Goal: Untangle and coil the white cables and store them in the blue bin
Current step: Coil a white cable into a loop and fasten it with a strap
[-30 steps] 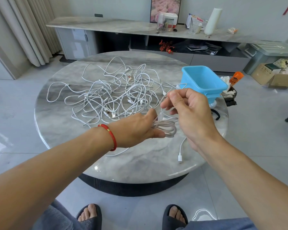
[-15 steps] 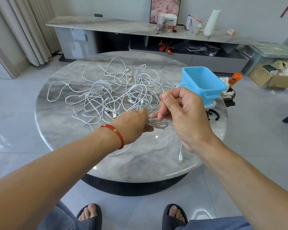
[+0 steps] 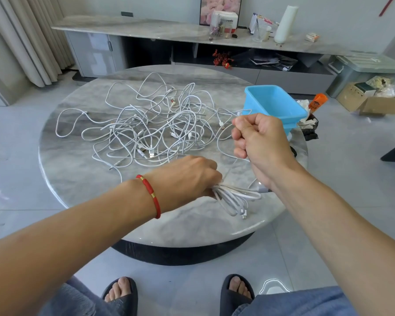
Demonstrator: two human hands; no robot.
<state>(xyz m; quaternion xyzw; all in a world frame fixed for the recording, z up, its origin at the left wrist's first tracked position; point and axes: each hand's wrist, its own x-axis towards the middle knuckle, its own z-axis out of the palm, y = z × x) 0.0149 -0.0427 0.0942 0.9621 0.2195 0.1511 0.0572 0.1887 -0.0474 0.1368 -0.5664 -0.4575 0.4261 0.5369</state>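
On the round marble table lies a loose tangle of white cables, spread across the middle and far-left part of the top, with several plugs visible among the loops. At the right edge of the table stands the blue bin, tilted slightly and open at the top; whether it holds anything cannot be seen from this angle.

Nearer the person, above the front of the table, the left hand has its fingers curled tightly around one end of a coiled cable. The loops of that coil stick out to the right of the fist, and a plug hangs at the coil's lower end. A red bracelet sits on the left wrist.

The right hand is raised above and to the right of the left, fingers closed into a fist with the thumb on top. A strand of white cable runs from it down toward the coil, so it appears to grip that strand, though the contact itself is hidden by the fingers.

Behind the table a long low cabinet carries assorted small objects. An open cardboard box sits on the floor at right.
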